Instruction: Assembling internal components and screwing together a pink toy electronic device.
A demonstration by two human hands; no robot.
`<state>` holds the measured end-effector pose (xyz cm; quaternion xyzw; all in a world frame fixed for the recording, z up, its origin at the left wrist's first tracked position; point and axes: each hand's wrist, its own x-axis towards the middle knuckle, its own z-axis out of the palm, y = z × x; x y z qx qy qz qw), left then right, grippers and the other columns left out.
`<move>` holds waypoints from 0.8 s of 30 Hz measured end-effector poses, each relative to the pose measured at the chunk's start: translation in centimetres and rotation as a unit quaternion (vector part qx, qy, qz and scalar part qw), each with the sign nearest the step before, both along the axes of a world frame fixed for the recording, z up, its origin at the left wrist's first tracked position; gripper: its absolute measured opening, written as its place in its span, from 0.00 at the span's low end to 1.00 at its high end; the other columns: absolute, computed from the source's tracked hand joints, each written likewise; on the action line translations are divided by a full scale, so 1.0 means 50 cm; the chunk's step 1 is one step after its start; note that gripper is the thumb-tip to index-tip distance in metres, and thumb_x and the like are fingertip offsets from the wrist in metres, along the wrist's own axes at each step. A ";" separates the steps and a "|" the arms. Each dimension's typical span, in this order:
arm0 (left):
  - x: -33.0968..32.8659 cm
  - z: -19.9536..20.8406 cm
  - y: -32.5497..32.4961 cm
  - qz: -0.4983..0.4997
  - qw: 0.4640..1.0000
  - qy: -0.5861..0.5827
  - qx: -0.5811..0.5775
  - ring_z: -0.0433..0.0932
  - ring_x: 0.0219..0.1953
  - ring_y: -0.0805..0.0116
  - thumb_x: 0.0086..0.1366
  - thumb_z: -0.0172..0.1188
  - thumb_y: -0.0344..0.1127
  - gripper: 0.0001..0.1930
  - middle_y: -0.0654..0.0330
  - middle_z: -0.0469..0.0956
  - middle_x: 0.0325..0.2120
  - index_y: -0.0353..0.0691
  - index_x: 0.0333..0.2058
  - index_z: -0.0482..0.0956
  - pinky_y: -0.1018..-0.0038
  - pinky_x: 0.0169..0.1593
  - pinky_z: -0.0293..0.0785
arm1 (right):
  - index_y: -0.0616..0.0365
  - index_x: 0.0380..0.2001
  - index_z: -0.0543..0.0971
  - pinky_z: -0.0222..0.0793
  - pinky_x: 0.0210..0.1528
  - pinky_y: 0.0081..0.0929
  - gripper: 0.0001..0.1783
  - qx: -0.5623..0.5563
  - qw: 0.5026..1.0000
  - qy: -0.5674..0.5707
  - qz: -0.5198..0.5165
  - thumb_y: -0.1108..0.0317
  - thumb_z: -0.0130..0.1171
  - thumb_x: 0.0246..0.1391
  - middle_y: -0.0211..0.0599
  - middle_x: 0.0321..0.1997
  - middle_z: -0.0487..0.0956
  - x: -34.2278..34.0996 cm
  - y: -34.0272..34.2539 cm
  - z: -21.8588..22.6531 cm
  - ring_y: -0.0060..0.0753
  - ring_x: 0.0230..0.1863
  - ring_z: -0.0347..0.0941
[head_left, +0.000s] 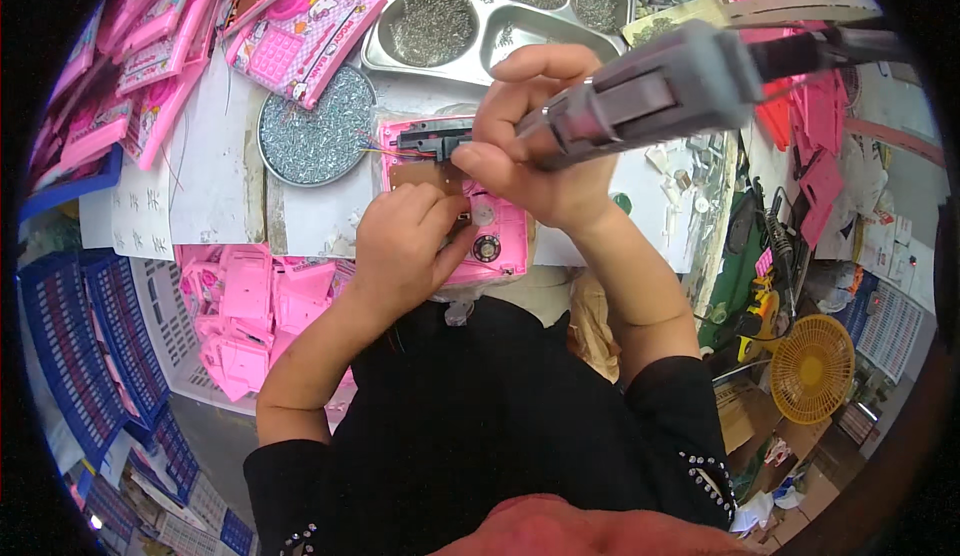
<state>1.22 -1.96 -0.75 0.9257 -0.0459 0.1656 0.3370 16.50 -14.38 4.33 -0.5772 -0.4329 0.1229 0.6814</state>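
Note:
In front of me lies a pink plastic housing, with a brown circuit board, a black mechanism with thin coloured wires, and a round speaker inside it. My left hand rests over its left part. Those fingers are curled, with thumb and forefinger close together at the board's lower edge; whatever small part they pinch is mostly hidden. Wrapped round a grey electric screwdriver is my right hand. The tool lies tilted above the housing, its tip hidden behind the hand.
A round dish of small screws stands at the left. Behind, a metal compartment tray holds more small metal parts. Pink printed panels pile up at the far left. A crate of pink parts stands below; a yellow basket sits right.

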 end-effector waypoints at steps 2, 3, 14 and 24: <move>-0.005 -0.006 0.000 0.001 1.000 -0.001 -0.012 0.75 0.31 0.55 0.54 0.71 0.34 0.13 0.58 0.75 0.30 0.41 0.37 0.80 0.60 0.34 0.68 | 0.62 0.56 0.66 0.63 0.27 0.15 0.35 0.010 1.000 -0.014 0.009 0.86 0.71 0.46 0.27 0.23 0.74 0.008 0.014 -0.026 0.15 0.24 0.70; -0.006 -0.008 0.001 0.002 1.000 -0.001 -0.017 0.76 0.32 0.54 0.53 0.70 0.32 0.13 0.58 0.77 0.31 0.40 0.37 0.80 0.60 0.35 0.68 | 0.62 0.56 0.66 0.63 0.27 0.15 0.35 -0.004 1.000 0.016 0.005 0.86 0.71 0.47 0.28 0.23 0.74 0.004 0.015 -0.028 0.15 0.24 0.69; -0.006 -0.015 -0.005 0.033 0.999 -0.018 -0.013 0.75 0.33 0.57 0.55 0.69 0.32 0.09 0.60 0.75 0.30 0.41 0.35 0.80 0.61 0.36 0.69 | 0.65 0.54 0.67 0.64 0.25 0.15 0.31 -0.077 0.990 0.113 -0.015 0.84 0.71 0.48 0.31 0.24 0.76 -0.019 0.015 -0.002 0.15 0.24 0.70; -0.006 -0.014 -0.008 0.040 0.999 -0.023 -0.023 0.75 0.31 0.55 0.54 0.69 0.30 0.10 0.59 0.74 0.29 0.41 0.35 0.80 0.59 0.35 0.68 | 0.66 0.52 0.70 0.67 0.25 0.18 0.28 -0.101 0.986 0.124 -0.045 0.81 0.71 0.49 0.32 0.24 0.77 -0.017 0.024 -0.005 0.19 0.23 0.72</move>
